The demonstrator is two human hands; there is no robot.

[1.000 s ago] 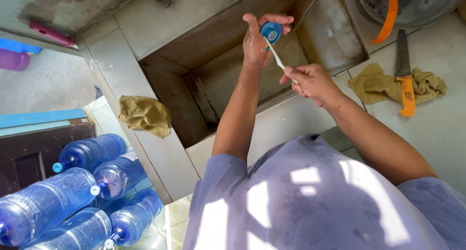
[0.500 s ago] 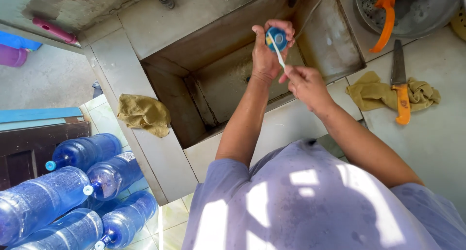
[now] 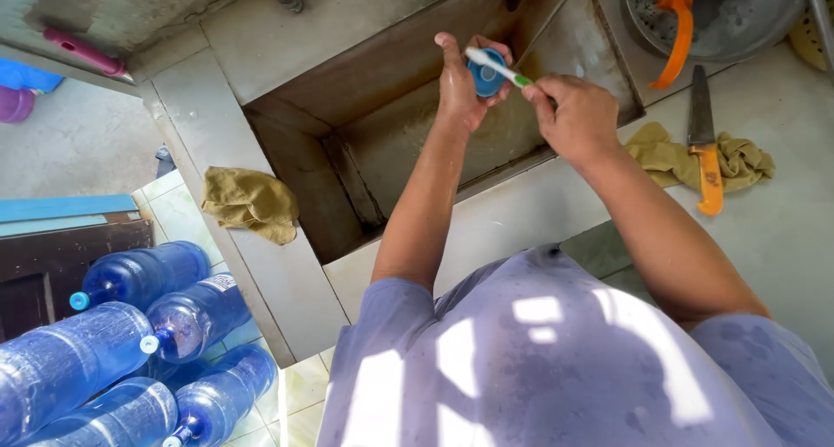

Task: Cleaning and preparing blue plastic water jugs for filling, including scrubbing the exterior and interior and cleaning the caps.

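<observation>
Blue cap [image 3: 488, 75] sits in our left hand [image 3: 465, 78] over the sink [image 3: 347, 143], 12 o'clock; right hand [image 3: 573, 117] grips the toothbrush [image 3: 497, 67], now laid flatter across it than before: scrubbing ongoing.

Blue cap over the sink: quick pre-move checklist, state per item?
1. Left hand grips the blue cap: ok.
2. Right hand holds the toothbrush: ok.
3. Brush head on the cap: ok.
4. Hands above the sink: ok.
5. Knife on its rag, apart from the hands: ok.
6. Cap clean inside: cannot tell.
</observation>
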